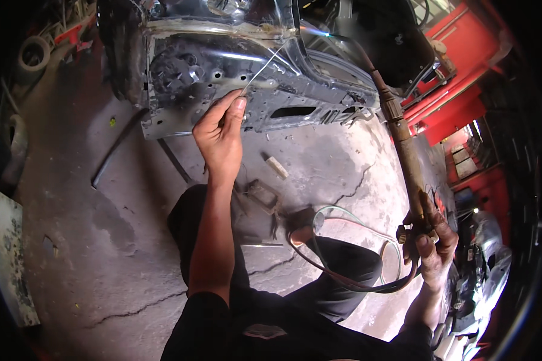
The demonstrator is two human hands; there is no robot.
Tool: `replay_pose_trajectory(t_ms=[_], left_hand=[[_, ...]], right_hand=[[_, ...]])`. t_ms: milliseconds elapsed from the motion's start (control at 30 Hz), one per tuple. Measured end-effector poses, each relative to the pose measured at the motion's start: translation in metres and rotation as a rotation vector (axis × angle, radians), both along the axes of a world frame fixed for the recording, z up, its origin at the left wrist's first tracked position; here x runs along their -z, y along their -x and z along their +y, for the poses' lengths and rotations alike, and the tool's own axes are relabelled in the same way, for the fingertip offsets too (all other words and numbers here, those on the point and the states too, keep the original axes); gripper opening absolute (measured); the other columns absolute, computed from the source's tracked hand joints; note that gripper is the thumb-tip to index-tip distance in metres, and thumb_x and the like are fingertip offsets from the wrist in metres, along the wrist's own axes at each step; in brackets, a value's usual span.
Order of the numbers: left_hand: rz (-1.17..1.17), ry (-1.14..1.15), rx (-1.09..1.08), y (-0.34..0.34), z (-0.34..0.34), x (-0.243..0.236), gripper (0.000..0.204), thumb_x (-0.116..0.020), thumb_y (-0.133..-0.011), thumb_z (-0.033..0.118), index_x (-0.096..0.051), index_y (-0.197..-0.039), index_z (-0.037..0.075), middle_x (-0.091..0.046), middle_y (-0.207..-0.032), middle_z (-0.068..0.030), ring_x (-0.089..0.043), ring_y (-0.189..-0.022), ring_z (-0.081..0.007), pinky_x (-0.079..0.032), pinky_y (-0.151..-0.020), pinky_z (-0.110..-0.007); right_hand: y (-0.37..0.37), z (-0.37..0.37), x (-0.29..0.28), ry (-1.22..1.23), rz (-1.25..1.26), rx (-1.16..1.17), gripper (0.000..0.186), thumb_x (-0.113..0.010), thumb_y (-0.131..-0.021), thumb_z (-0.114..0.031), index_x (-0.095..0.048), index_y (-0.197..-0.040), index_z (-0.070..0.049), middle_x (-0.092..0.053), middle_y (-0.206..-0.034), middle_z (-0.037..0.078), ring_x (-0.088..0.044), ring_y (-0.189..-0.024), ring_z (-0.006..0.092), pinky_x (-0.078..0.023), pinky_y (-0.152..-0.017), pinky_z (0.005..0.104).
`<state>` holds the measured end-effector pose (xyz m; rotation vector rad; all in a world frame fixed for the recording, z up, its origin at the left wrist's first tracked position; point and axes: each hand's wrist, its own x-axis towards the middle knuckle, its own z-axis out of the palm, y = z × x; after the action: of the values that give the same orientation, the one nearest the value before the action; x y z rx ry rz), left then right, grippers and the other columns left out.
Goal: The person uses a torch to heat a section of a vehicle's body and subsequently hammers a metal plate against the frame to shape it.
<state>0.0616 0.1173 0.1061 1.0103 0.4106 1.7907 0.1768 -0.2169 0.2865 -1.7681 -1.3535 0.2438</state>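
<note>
My left hand (221, 129) pinches a thin filler rod (260, 71) between thumb and fingertips. The rod slants up and right, its far end close to a seam on a dark, scuffed car door (205, 90). In my right hand (435, 243) is a gas welding torch (408, 150), gripped at the valve end. Its bent tip points left, and a small blue-white flame (325, 33) burns from it toward the door frame, near the rod's end. Hoses (349, 283) curve away from the torch's lower end across my lap.
The door rests on a stand whose dark legs (111, 153) reach the cracked concrete floor (132, 240). A small block (276, 168) and a metal bracket (262, 196) lie below the door. Red bodywork (464, 54) stands at right, a tyre (34, 54) far left, a pale panel (6, 253) near left.
</note>
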Motion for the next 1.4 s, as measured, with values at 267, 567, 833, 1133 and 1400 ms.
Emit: replay_pose_trajectory(t_ms=[267, 567, 833, 1133, 1400], left_hand=[[-0.071, 0.042, 0.16, -0.02, 0.015, 0.009, 0.018, -0.07, -0.098, 0.007, -0.074, -0.112, -0.003, -0.072, -0.1, -0.0077, -0.064, -0.078, -0.0114, -0.053, -0.058, -0.024], [-0.071, 0.027, 0.114, -0.021, 0.012, 0.005, 0.018, -0.064, -0.098, 0.003, -0.073, -0.111, -0.005, -0.066, -0.124, -0.0108, -0.07, -0.085, -0.0162, -0.06, -0.056, -0.026], [-0.08, 0.009, 0.114, -0.021, 0.013, 0.005, 0.018, -0.064, -0.098, 0.003, -0.072, -0.112, -0.004, -0.065, -0.122, -0.0101, -0.071, -0.087, -0.0172, -0.06, -0.057, -0.026], [-0.088, -0.001, 0.116, -0.023, 0.015, 0.006, 0.017, -0.064, -0.099, 0.003, -0.072, -0.112, -0.004, -0.065, -0.121, -0.0097, -0.071, -0.089, -0.0173, -0.061, -0.057, -0.026], [-0.084, 0.005, 0.112, -0.022, 0.015, 0.004, 0.016, -0.064, -0.098, 0.003, -0.072, -0.111, -0.004, -0.065, -0.12, -0.0099, -0.071, -0.089, -0.0173, -0.061, -0.057, -0.026]], right_hand=[[-0.004, 0.016, 0.001, 0.095, 0.01, 0.025, 0.071, -0.074, -0.095, -0.039, -0.051, -0.15, 0.0, -0.069, -0.099, 0.012, -0.067, -0.07, 0.0128, -0.052, -0.057, 0.0247], [-0.006, 0.022, 0.002, 0.121, -0.008, 0.014, 0.072, -0.075, -0.094, -0.04, -0.052, -0.149, 0.0, -0.067, -0.097, 0.011, -0.069, -0.073, 0.0157, -0.054, -0.056, 0.0251], [-0.009, 0.023, 0.004, 0.105, 0.015, 0.006, 0.07, -0.074, -0.095, -0.039, -0.052, -0.148, 0.001, -0.068, -0.095, 0.011, -0.069, -0.072, 0.0133, -0.053, -0.055, 0.0233], [-0.007, 0.027, 0.008, 0.097, -0.014, 0.007, 0.069, -0.074, -0.096, -0.04, -0.053, -0.148, 0.0, -0.067, -0.095, 0.01, -0.069, -0.073, 0.0134, -0.054, -0.056, 0.0235], [-0.008, 0.023, 0.006, 0.139, 0.004, 0.023, 0.07, -0.074, -0.095, -0.041, -0.053, -0.148, 0.0, -0.068, -0.096, 0.011, -0.069, -0.075, 0.0139, -0.054, -0.057, 0.0243]])
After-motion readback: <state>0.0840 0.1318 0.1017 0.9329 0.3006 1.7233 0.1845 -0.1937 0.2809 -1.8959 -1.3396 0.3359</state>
